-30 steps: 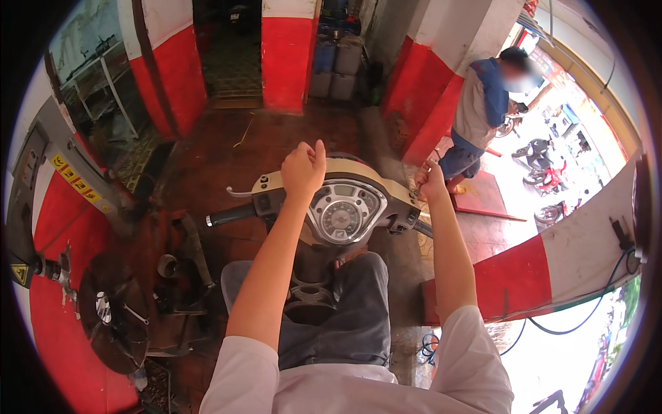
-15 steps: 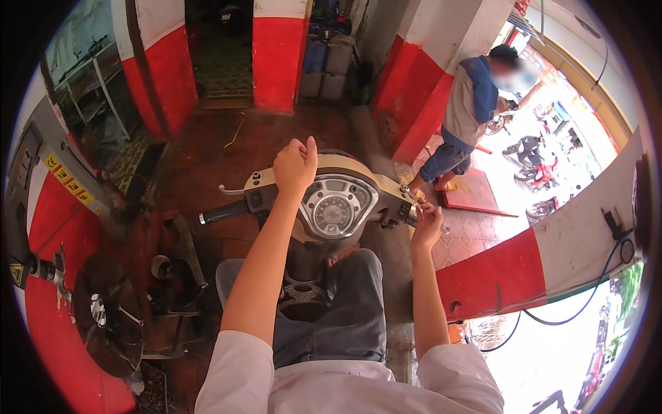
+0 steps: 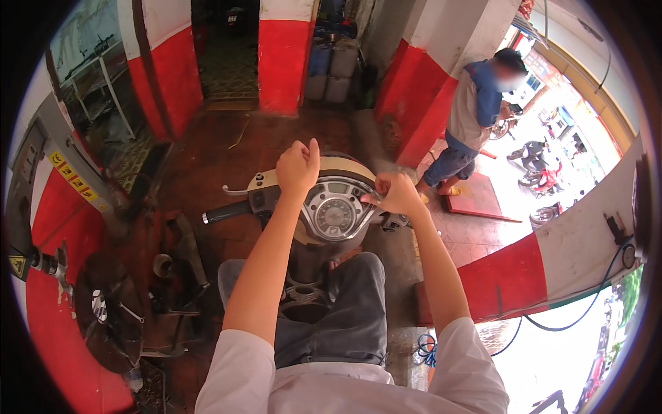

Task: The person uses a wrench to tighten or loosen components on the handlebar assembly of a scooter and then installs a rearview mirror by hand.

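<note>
A scooter's cream handlebar cover surrounds a silver-rimmed round instrument cluster. My left hand is at the cover's top left, fingers curled; what they hold, if anything, is hidden. Over the cluster's right edge, my right hand has bent, closed fingers; anything in them is too small to tell. The black left grip and silver lever stick out left, untouched. Below, my legs in dark trousers straddle the scooter.
A co-worker stands at right holding a dark object beside a red ramp. Parked motorbikes are outside. A machine with a round turntable is at left. Plastic cans sit behind. Red-and-white pillars flank the space.
My right hand dropped to the right end of the handlebar, then moved up and left onto the instrument cluster's right edge. My left hand stays curled at the cover's left.
</note>
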Tool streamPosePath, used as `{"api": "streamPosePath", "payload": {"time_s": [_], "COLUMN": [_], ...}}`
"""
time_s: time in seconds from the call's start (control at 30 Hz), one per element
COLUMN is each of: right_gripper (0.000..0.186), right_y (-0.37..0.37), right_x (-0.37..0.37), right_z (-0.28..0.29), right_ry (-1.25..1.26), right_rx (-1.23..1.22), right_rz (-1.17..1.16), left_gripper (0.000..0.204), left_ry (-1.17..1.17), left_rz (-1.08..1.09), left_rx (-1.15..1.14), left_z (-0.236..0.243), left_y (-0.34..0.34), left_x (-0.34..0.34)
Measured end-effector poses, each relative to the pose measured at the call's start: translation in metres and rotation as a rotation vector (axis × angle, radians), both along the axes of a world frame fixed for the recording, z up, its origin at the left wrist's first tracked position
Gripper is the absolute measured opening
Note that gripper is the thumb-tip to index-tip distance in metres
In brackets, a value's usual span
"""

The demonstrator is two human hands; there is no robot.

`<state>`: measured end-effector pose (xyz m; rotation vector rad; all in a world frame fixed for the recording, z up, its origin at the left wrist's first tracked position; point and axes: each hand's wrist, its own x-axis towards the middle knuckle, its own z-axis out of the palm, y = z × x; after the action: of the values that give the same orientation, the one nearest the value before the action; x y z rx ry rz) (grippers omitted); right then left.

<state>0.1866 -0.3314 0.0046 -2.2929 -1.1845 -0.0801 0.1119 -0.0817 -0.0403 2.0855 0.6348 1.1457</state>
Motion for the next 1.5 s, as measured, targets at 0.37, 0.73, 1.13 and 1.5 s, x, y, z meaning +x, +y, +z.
{"api": "streamPosePath", "payload": {"time_s": [0.37,0.73,1.13,1.5], "right_gripper": [0.058,0.032,0.020,0.034], "right_y": [0.030,-0.064,-0.075,-0.025], "right_x": [0.105,0.140,-0.033,-0.026], "right_z": [-0.029,-0.069,-0.109,-0.024], "right_ry": [0.867,1.552,0.523,-0.265], "right_rx": [0.276,1.454,1.520,0.029], "right_rz": [-0.151,-0.519,-0.486,-0.102], "left_gripper": [0.044,0.045,0.046,0.045], "left_ry": [-0.014,0.038,0.004,0.000], "left_rz": [-0.012,-0.022,-0.006,0.005], "left_rx": [0.002,-0.041,0.011,0.004], "left_z": [-0.001,0.006,0.001,0.003], "left_y": [0.005,0.000,-0.002,-0.003], "left_x": [-0.003,-0.003,0.002,0.000]}}
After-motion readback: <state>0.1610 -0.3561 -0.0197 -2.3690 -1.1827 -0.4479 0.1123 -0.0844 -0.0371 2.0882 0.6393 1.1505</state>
